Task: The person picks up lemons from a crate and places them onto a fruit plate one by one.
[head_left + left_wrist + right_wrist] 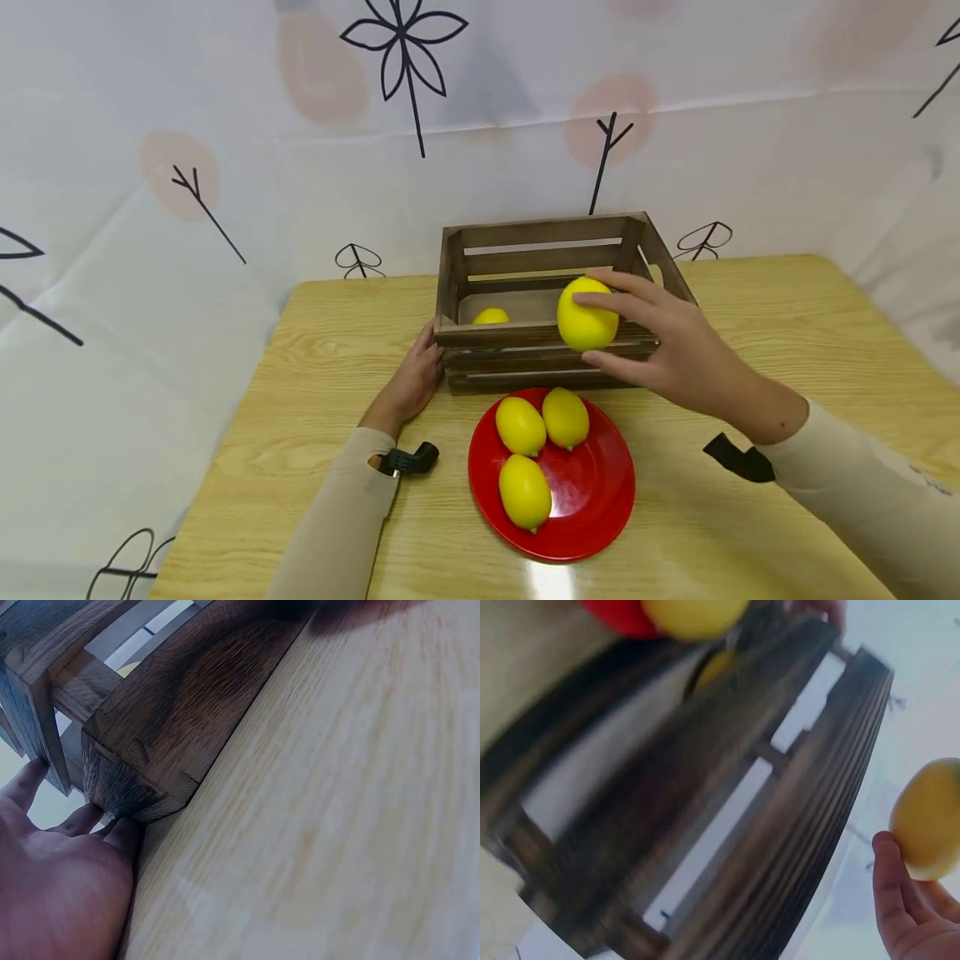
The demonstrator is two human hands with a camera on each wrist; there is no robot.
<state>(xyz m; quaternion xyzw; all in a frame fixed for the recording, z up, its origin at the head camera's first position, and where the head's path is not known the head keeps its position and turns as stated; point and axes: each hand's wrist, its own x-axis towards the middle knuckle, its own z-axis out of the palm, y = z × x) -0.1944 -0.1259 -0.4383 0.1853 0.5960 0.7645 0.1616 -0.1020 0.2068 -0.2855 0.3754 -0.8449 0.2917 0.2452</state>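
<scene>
My right hand (pixel 678 350) holds a yellow lemon (pixel 587 314) between thumb and fingertips, raised over the front edge of a wooden crate (pixel 547 337). The right wrist view also shows this lemon (pixel 930 821) in the fingers. At the crate's left front corner rests my left hand (pixel 411 379); the left wrist view has its extended fingers (pixel 79 821) touching the slatted wood. Inside the crate, the top of another lemon (pixel 491 316) shows at the left. Three lemons (pixel 525 492) lie on a red plate (pixel 592 521) just in front of the crate.
The crate and plate stand on a light wooden table (pixel 315 392). Behind it hangs a white cloth (pixel 510 167) with plant drawings. Dark wrist straps (pixel 408 460) sit on both forearms.
</scene>
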